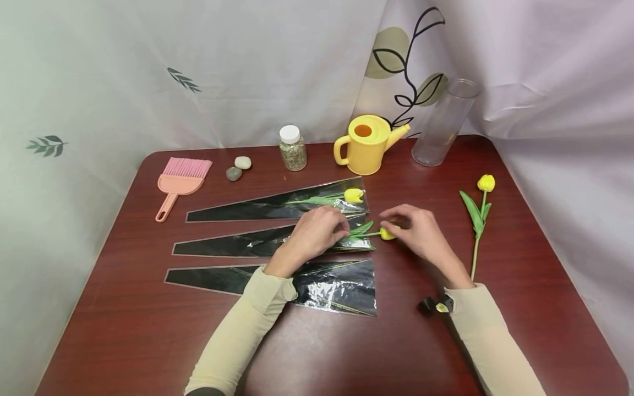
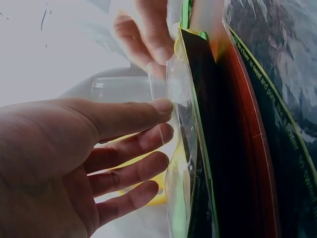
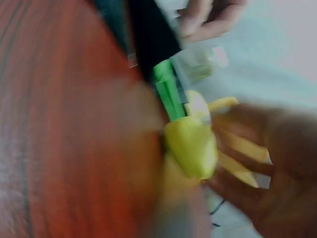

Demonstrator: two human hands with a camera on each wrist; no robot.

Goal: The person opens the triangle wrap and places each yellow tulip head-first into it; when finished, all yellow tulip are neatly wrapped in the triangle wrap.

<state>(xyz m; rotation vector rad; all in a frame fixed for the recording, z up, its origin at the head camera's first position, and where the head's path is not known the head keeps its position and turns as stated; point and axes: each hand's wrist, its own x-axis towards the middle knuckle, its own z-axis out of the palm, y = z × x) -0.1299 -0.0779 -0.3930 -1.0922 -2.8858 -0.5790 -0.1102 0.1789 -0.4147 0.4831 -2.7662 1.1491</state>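
Three black flower sleeves with clear fronts lie side by side on the table. My left hand (image 1: 317, 231) pinches the clear film at the wide mouth of the middle sleeve (image 1: 218, 247) between thumb and index finger, the other fingers spread. A yellow tulip (image 1: 388, 233) lies with its stem and leaves at that mouth, its bloom outside to the right. My right hand (image 1: 421, 236) is at the bloom, fingers bent loosely beside it; the bloom (image 3: 192, 148) shows uncovered in the blurred right wrist view. The upper sleeve (image 1: 238, 210) contains another yellow tulip (image 1: 354, 195). Flat below is the lower sleeve (image 1: 337, 289).
A third tulip (image 1: 486, 183) lies at the right. Along the back stand a clear glass vase (image 1: 441, 132), a yellow watering can (image 1: 369, 148) and a white-capped jar (image 1: 293, 151). Pebbles (image 1: 234, 174) and a pink brush (image 1: 180, 184) lie at the left.
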